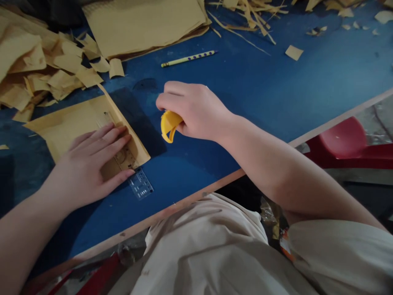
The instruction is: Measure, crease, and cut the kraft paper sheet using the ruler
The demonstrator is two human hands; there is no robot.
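Note:
My left hand (95, 157) lies flat with its fingers stretched out, pressing on a clear plastic ruler or stencil (141, 184). That ruler lies over a sheet of tan paper (70, 119), and its printed end sticks out past the paper's lower right corner. Along the right side, the paper's edge stands up in a fold beside my fingers. Above the blue table, to the right of the paper, my right hand (196, 108) is closed round a yellow plastic tool (170, 123). A loop-shaped end of it shows below the fist; the rest is hidden.
Tan paper scraps (61, 78) are heaped at the left. A paper stack (144, 24) lies at the back, near a pale dotted pencil (188, 58). Thin paper strips (251, 16) lie behind. Beyond the table's wooden edge (221, 182) is a red stool (344, 137).

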